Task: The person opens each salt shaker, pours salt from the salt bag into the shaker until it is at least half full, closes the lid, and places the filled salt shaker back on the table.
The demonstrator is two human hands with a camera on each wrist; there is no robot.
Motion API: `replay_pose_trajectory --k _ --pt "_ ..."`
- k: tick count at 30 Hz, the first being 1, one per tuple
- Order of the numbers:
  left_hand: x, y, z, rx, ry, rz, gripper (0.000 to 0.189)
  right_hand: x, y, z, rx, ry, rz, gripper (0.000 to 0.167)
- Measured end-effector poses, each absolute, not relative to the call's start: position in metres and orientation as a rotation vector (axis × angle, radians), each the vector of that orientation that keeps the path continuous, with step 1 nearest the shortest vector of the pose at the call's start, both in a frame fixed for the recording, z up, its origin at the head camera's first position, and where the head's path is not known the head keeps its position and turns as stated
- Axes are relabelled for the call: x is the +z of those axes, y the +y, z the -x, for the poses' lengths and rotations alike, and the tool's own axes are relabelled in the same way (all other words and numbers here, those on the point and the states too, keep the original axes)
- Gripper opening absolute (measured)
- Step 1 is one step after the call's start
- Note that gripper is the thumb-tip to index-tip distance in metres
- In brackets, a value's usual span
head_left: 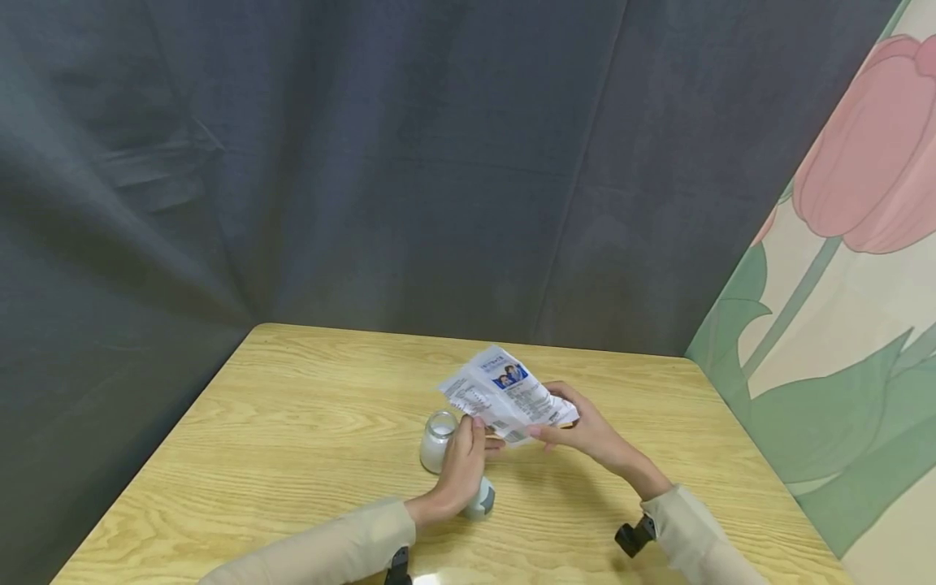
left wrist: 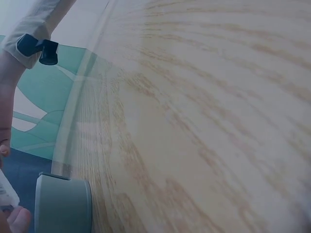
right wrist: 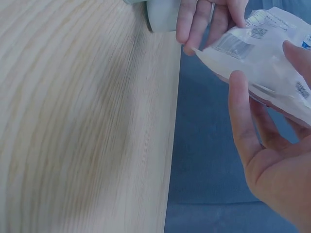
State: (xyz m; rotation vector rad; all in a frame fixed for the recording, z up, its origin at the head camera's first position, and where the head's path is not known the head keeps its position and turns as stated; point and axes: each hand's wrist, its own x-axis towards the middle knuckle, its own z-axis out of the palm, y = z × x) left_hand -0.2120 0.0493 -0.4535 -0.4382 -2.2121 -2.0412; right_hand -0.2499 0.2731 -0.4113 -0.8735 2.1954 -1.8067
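A printed white plastic packet (head_left: 504, 394) with a blue picture is held above the table, its contents hidden. My right hand (head_left: 595, 435) grips its right end, thumb on top and fingers beneath, as the right wrist view also shows for the packet (right wrist: 272, 58). At the packet's near left edge, my left hand (head_left: 461, 463) pinches it between thumb and fingers, the other fingers extended. Just left of that hand stands a glass jar (head_left: 436, 448) with white contents. Partly hidden by the left hand is a pale grey-green round container (head_left: 480, 502), also in the left wrist view (left wrist: 64, 206).
The wood-grain table (head_left: 314, 406) spreads out on both sides of the hands. A dark curtain (head_left: 409, 179) hangs behind its far edge. On the right is a wall (head_left: 841, 390) painted with tulips. A black camera mount (head_left: 634, 536) sits on the right wrist.
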Motion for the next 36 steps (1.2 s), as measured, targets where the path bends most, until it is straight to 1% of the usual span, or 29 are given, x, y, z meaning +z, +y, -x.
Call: replay_pose_trajectory --k 5,10,13,18,20,23,31,36 --pt "-0.452 0.049 0.211 -1.988 -2.269 0.414 0.035 -0.413 0.279 0.25 -1.774 2.243 0.858 0.045" --pt "-0.451 0.051 0.211 -1.847 -2.334 0.383 0.035 -0.418 0.282 0.251 -1.728 2.286 0.807 0.044" --pt "-0.45 0.052 0.212 -1.751 -2.372 0.358 0.033 -0.422 0.284 0.251 -1.701 2.298 0.788 0.047" --pt "-0.45 0.053 0.214 -1.702 -2.411 0.38 0.033 -0.426 0.287 0.25 -1.642 2.353 0.777 0.058" --pt "-0.45 0.053 0.214 -1.694 -2.429 0.385 0.033 -0.427 0.288 0.25 -1.601 2.4 0.782 0.06" --pt "-0.449 0.055 0.216 -1.649 -2.46 0.388 0.03 -0.428 0.291 0.25 -1.533 2.481 0.8 0.055" --pt "-0.445 0.06 0.219 -1.635 -2.597 0.477 0.035 -0.437 0.298 0.255 -1.393 2.677 0.848 0.04" --pt "-0.444 0.064 0.22 -1.681 -2.639 0.568 0.038 -0.442 0.304 0.257 -1.405 2.632 0.786 0.037"
